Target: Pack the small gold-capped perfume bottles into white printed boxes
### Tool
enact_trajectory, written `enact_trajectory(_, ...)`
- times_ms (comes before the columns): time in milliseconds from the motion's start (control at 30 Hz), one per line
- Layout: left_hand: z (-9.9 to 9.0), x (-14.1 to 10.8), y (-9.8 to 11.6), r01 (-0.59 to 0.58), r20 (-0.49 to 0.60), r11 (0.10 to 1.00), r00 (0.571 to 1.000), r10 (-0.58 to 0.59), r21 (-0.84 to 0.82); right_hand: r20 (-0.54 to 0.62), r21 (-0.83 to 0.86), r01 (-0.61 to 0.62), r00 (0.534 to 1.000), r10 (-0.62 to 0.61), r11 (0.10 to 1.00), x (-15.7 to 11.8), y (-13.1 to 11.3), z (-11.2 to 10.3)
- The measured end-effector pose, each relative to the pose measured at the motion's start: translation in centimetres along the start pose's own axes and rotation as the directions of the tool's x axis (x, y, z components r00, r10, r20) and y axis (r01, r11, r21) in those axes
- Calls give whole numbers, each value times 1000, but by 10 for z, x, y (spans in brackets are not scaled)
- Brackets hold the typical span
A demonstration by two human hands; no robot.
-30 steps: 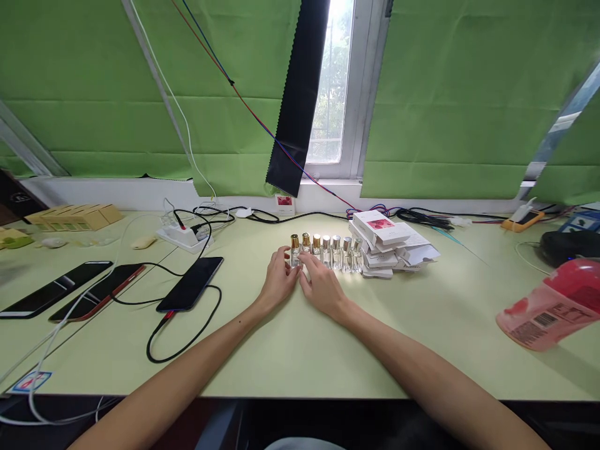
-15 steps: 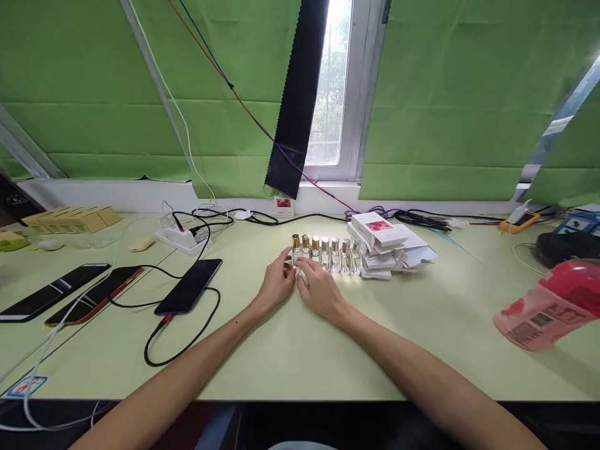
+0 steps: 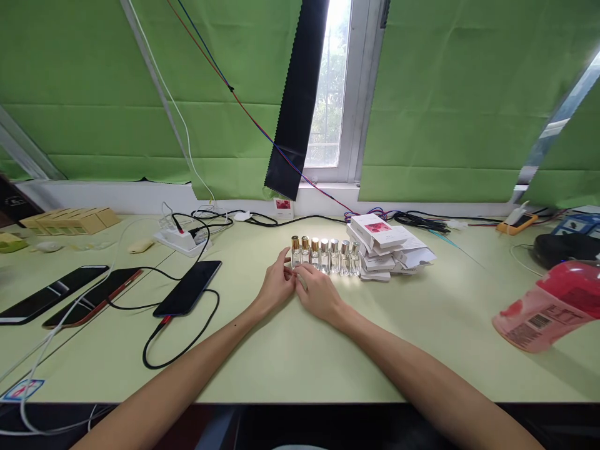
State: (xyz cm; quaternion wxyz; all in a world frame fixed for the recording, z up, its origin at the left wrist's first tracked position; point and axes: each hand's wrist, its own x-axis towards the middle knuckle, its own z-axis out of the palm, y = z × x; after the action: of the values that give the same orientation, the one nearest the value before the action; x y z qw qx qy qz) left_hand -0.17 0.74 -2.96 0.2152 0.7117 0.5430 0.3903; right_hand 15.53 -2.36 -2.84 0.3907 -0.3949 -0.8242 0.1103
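Observation:
Several small clear glass bottles (image 3: 324, 257) stand upright side by side in a row, some with gold caps and others with silver ones. My left hand (image 3: 275, 281) rests on the table at the row's left end, its index finger along the side of the leftmost gold-capped bottle (image 3: 295, 251). In front of the left bottles lies my right hand (image 3: 321, 294), its fingertips meeting those of the left. Both hands have fingers apart and appear to hold nothing; some fingertips are hidden. The row's right end sits against a pile of white boxes (image 3: 377, 232).
Left of my arms lie a phone (image 3: 188, 289) on a black cable, two more phones and a power strip (image 3: 180, 240). Yellow boxes (image 3: 70, 220) stand at the back left. A pink bottle (image 3: 539, 312) is at the right, a yellow multimeter (image 3: 518, 224) behind it.
My right hand has shifted slightly left and its fingers have come down closer to the left hand's fingertips. The bottles keep their row.

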Motion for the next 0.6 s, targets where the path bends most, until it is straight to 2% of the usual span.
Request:
enact_trajectory(133,4,-5,3,-4,-38,999,999,3,-36,-3,2,-14,1000,14,1000,1,1,0)
enact_trajectory(367,7,-15,17,-40,-194,998,981,31,-41,-33,-1,-13,999,13,1000,1,2,-1)
enact_trajectory(467,5,-16,24,-58,-192,997,980,46,-58,-40,-11,-2,999,2,1000,1,2,-1)
enact_trajectory(600,2,-15,29,-172,-125,984,978,166,-45,-44,-27,16,999,-18,1000,1,2,-2)
